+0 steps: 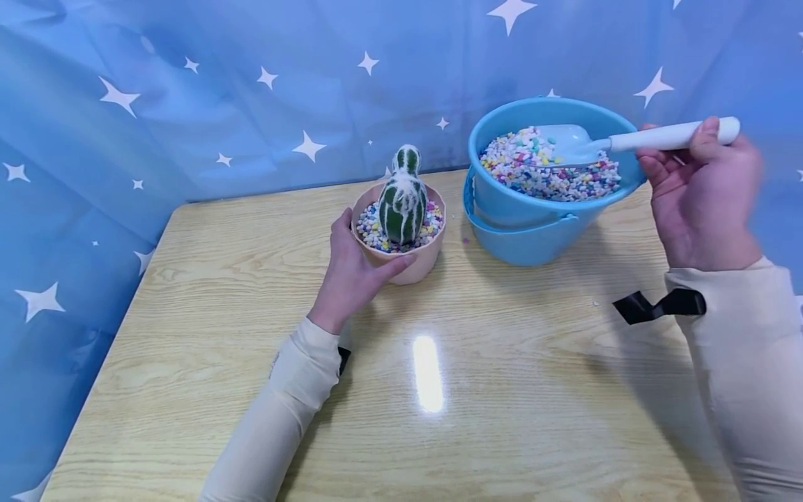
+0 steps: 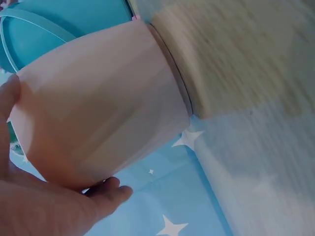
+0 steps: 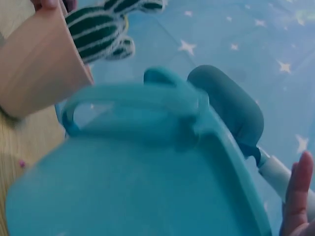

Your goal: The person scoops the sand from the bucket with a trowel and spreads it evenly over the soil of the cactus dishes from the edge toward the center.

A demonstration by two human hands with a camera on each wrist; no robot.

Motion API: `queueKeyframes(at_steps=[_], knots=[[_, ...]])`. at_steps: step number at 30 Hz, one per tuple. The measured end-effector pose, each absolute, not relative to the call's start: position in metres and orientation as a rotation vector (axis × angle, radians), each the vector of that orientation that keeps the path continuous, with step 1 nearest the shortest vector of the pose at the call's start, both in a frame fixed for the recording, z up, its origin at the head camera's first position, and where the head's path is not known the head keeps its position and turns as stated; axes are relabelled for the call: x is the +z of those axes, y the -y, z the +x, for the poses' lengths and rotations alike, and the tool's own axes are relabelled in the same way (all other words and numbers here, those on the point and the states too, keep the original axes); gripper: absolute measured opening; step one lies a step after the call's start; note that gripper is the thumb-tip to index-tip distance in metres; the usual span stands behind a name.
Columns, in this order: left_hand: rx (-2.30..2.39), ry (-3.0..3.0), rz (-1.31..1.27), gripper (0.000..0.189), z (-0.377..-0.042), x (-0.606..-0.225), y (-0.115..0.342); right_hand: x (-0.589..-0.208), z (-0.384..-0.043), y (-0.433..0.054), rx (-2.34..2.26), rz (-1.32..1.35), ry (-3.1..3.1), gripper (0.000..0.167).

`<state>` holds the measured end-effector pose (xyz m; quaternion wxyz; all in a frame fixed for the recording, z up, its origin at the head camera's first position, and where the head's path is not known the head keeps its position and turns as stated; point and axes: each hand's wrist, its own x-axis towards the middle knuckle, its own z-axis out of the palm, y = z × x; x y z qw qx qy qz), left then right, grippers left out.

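Observation:
My left hand (image 1: 353, 268) grips a pale peach pot (image 1: 419, 266), thumb across its near side and fingers round its left rim. Inside the pot a green cactus with white fuzzy stripes (image 1: 401, 209) stands in small multicoloured pebbles. With my right hand (image 1: 709, 195) I hold the white handle of a small shovel (image 1: 659, 137). Its pale blue blade overlaps the mouth of a light blue bucket (image 1: 527, 240), above the coloured pebbles (image 1: 539, 178) in it. In the right wrist view the shovel blade (image 3: 229, 105) shows past the bucket's rim.
The bucket's handle (image 1: 527, 226) hangs down its near side. Pot and bucket stand near the back edge of a wood-grain table (image 1: 502, 390). A blue curtain with white stars (image 1: 238, 84) hangs behind and to the left. Black straps (image 1: 659, 305) show at the wrists.

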<state>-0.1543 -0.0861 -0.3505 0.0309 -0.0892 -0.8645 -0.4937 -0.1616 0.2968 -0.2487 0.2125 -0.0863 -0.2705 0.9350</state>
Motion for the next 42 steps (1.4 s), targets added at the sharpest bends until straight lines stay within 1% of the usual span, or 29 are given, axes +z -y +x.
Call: queueKeyframes(at_steps=[5, 10, 14, 18, 21, 25, 33, 38, 42], knots=[[-1.593, 2.685, -0.33, 0.132, -0.158, -0.347, 0.095, -0.242, -0.162, -0.28, 2.649, -0.173, 0.77, 0.009], [-1.693, 2.683, -0.41, 0.126, -0.168, -0.347, 0.105, -0.24, -0.162, -0.269, 2.707, -0.135, 0.807, 0.008], [-1.716, 2.673, -0.362, 0.128, -0.168, -0.347, 0.101, -0.238, -0.162, -0.262, 2.721, -0.135, 0.859, 0.007], [-1.699, 2.634, -0.281, 0.133, -0.163, -0.347, 0.091, -0.236, -0.163, -0.256, 2.707, -0.105, 0.933, 0.011], [-1.65, 2.63, -0.249, 0.133, -0.16, -0.346, 0.085, -0.236, -0.164, -0.252, 2.697, -0.097, 0.992, 0.014], [-1.592, 2.658, -0.281, 0.132, -0.158, -0.343, 0.084, -0.235, -0.165, -0.249, 2.686, -0.097, 1.052, 0.016], [-1.675, 2.696, -0.387, 0.124, -0.165, -0.342, 0.101, -0.233, -0.165, -0.245, 2.679, -0.051, 1.137, 0.019], [-1.698, 2.666, -0.354, 0.128, -0.166, -0.343, 0.098, -0.232, -0.166, -0.242, 2.665, -0.034, 1.198, 0.021], [-1.68, 2.632, -0.322, 0.127, -0.162, -0.343, 0.092, -0.23, -0.168, -0.239, 2.643, -0.043, 1.258, 0.022]])
